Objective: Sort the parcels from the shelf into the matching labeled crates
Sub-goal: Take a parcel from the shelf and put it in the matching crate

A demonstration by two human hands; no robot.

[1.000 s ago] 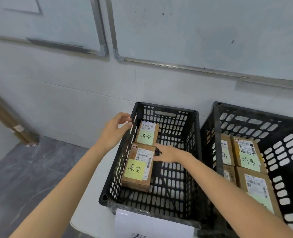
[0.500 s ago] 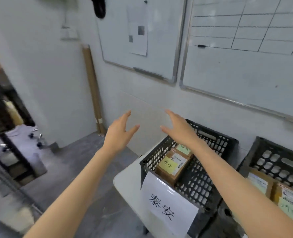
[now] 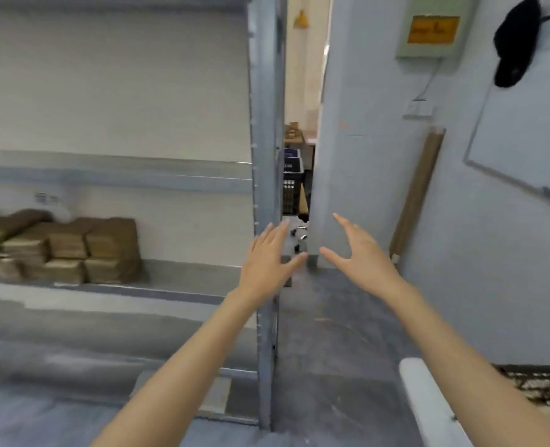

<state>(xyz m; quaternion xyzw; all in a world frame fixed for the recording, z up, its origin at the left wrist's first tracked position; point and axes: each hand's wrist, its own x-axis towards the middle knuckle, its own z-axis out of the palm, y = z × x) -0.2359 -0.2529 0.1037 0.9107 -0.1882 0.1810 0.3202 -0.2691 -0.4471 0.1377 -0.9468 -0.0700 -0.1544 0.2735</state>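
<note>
Several brown cardboard parcels [image 3: 70, 250] are stacked on a grey metal shelf [image 3: 183, 279] at the left of the head view. My left hand [image 3: 267, 259] is raised in front of the shelf's upright post, fingers spread and holding nothing. My right hand [image 3: 360, 253] hovers beside it to the right, also spread and holding nothing. Both hands are well to the right of the parcels. A sliver of a black crate [image 3: 537, 382] shows at the lower right edge.
The shelf's grey upright post [image 3: 265, 156] runs from top to bottom in the middle. A white table edge [image 3: 428, 401] lies at the lower right. A cardboard tube [image 3: 418, 191] leans on the right wall beside a whiteboard [image 3: 525, 150]. Grey floor stretches ahead.
The view has swung left from the crates to the shelf. My right hand has let go of a parcel in the crate, and both hands are now raised and spread in the air.
</note>
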